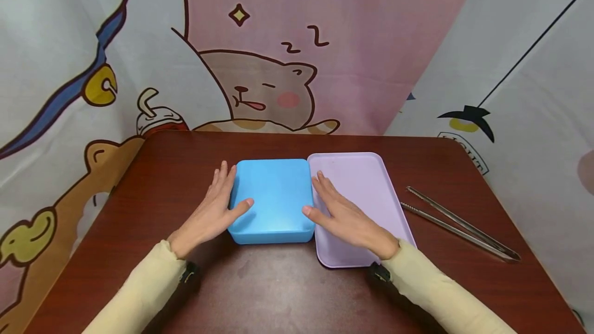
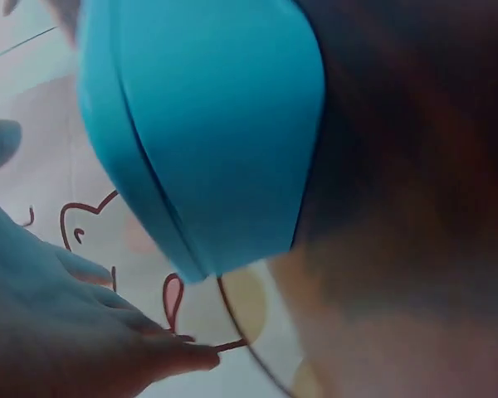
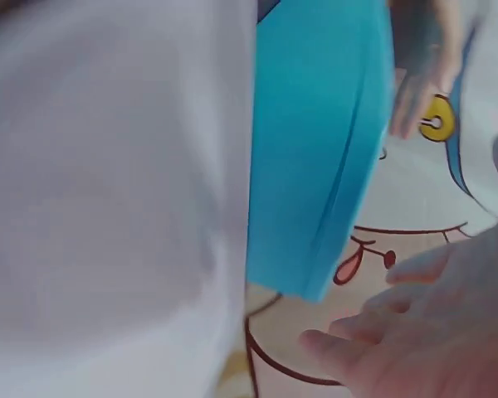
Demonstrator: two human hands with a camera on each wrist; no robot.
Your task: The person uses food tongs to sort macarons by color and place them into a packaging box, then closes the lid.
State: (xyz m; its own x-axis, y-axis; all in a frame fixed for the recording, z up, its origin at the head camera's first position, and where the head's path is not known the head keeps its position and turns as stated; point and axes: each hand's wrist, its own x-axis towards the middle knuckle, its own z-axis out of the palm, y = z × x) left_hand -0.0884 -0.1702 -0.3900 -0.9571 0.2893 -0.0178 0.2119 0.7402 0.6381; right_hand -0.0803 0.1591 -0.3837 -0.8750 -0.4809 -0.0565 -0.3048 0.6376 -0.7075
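A blue lidded box (image 1: pixel 274 202) sits on the brown table, its lid on and a seam showing along its side in the left wrist view. My left hand (image 1: pixel 211 215) is at the box's left side, fingers straight and pointing away, thumb over the lid's left edge. On the other side my right hand (image 1: pixel 345 215) is spread above the lilac tray (image 1: pixel 366 169), its thumb near the box's right edge. Both palms face the box. In the right wrist view the tray (image 3: pixel 116 191) fills the left half and hides part of the box (image 3: pixel 315 149).
Metal tongs (image 1: pixel 464 226) lie to the right of the tray, their tips close to its edge. The brown table (image 1: pixel 274 287) reaches back to a cartoon-printed cloth (image 1: pixel 371 40) hanging behind it.
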